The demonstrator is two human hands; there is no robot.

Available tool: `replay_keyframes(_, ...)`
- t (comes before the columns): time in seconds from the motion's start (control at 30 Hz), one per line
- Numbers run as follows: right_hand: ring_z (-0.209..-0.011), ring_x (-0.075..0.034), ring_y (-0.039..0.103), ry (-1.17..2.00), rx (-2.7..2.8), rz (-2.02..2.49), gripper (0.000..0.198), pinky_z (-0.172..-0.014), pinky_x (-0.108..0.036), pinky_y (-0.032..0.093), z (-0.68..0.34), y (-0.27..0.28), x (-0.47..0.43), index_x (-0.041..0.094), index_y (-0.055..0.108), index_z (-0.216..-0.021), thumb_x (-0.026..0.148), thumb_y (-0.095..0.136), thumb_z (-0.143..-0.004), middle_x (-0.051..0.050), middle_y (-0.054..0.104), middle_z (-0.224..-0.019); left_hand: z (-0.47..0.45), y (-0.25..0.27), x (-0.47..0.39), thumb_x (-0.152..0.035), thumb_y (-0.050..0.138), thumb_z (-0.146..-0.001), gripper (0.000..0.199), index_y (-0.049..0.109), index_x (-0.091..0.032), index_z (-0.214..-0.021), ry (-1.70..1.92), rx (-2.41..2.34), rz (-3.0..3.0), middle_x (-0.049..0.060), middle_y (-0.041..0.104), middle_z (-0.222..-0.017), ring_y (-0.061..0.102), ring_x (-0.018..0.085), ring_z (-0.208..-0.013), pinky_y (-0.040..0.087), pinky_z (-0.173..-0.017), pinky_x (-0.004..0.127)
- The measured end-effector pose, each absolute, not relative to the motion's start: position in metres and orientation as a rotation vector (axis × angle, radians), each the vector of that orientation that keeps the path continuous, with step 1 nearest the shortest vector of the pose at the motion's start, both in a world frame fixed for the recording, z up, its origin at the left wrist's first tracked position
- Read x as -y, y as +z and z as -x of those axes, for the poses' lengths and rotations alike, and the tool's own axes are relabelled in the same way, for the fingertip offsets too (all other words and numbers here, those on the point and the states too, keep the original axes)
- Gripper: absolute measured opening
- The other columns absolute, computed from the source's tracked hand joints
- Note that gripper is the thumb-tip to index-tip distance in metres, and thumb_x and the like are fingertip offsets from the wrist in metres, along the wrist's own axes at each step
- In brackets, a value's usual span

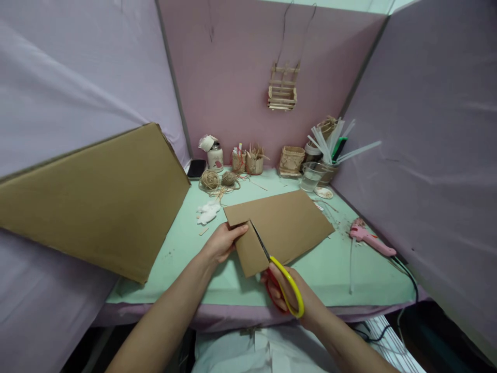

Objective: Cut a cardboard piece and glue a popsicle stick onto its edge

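A piece of brown cardboard (291, 223) lies over the table's front half, with a cut running in from its near edge. My left hand (223, 241) pinches the cardboard by the flap left of the cut, thumb on top. In my right hand (281, 287) is a pair of scissors (294, 290) with one yellow and one red handle. Their blades sit in the cut and point up and left, toward the cut's corner near my left thumb. The lower blade is hidden beneath the cardboard.
A large cardboard sheet (101, 202) leans at the left. Twine balls (210, 180), a jar (215, 157), stick-filled cups (255, 159) and a glass of water (311, 177) line the back. A pink glue gun (370, 239) with a cord lies right. A small wooden swing (282, 96) hangs behind.
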State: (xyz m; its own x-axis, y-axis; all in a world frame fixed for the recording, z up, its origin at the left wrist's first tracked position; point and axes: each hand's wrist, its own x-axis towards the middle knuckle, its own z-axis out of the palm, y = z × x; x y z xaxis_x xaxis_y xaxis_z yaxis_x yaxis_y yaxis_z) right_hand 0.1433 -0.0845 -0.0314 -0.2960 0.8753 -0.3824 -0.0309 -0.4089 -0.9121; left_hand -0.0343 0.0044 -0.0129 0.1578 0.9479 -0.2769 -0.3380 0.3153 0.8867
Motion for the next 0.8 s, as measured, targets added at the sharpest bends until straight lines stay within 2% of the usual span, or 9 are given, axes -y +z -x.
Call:
replay_keyframes(0.27,-0.033,-0.004,0.026,1.789,1.103,1.264,0.061,-0.035,-0.019,0.024,-0.139,-0.032,0.080,0.017,0.058,-0.076,0.078,0.052,-0.073,0.010,0.037,-0.043,0.039,-0.016,-0.004,-0.027,0.084,-0.063,0.045,0.069,-0.016,-0.104,1.071,-0.966,-0.762,0.011,0.073,-0.106,0.068,0.021,-0.088,0.053,-0.073,0.030)
replay_keyframes(0.43,-0.029,-0.006,0.026,1.644,1.233,1.312,0.061,-0.033,-0.021,0.019,-0.137,-0.034,0.078,0.019,0.053,-0.063,0.078,0.044,-0.079,0.009,0.033,-0.034,0.040,-0.018,-0.004,-0.026,0.084,-0.063,0.043,0.069,-0.016,-0.103,1.094,-0.954,-0.746,0.011,0.073,-0.105,0.068,0.021,-0.087,0.053,-0.073,0.030)
replay_keyframes(0.53,-0.027,-0.006,0.025,1.629,1.241,1.336,0.063,-0.031,-0.022,0.017,-0.136,-0.034,0.077,0.021,0.046,-0.055,0.080,0.045,-0.076,0.009,0.032,-0.032,0.041,-0.018,-0.004,-0.024,0.082,-0.065,0.040,0.069,-0.016,-0.102,1.115,-0.948,-0.738,0.011,0.073,-0.106,0.068,0.021,-0.088,0.054,-0.074,0.030)
replay_keyframes(0.8,-0.027,-0.005,0.025,1.651,1.141,1.358,0.064,-0.029,-0.021,0.018,-0.131,-0.039,0.074,0.022,0.042,-0.051,0.082,0.051,-0.070,0.009,0.030,-0.032,0.043,-0.019,-0.006,-0.021,0.080,-0.067,0.038,0.069,-0.015,-0.103,1.141,-0.936,-0.737,0.010,0.072,-0.110,0.068,0.021,-0.090,0.054,-0.078,0.030)
